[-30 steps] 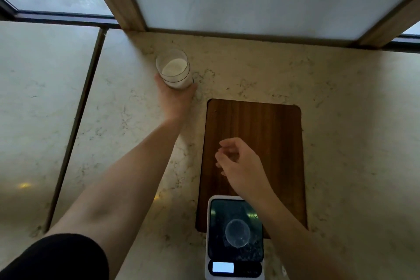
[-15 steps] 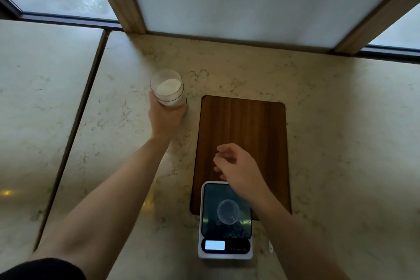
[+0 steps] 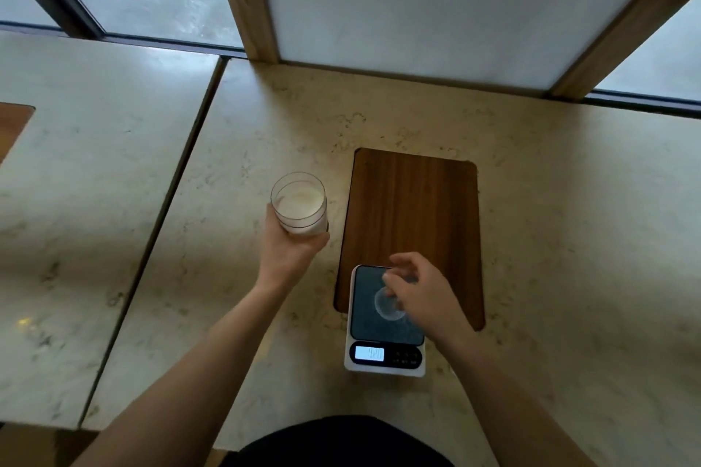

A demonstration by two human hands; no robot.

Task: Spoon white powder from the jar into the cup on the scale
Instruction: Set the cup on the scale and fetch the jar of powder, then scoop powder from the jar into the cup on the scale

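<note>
A clear glass jar (image 3: 299,205) partly filled with white powder is held in my left hand (image 3: 289,255), left of the wooden board. A small clear cup (image 3: 384,304) stands on the dark platform of a white scale (image 3: 385,362) whose display is lit. My right hand (image 3: 423,296) hovers over the scale with curled fingers. Its fingertips lie at the cup's right rim and cover part of it. Whether they grip the cup or something small is not clear. No spoon shows.
A dark wooden board (image 3: 413,208) lies on the marble counter (image 3: 569,239), and the scale overlaps its near left corner. A seam (image 3: 167,224) splits the counter on the left. A wall panel and wooden window posts stand behind.
My left hand has drawn the jar nearer to me, from the back of the counter to beside the board. My right hand has come back from the board to the cup.
</note>
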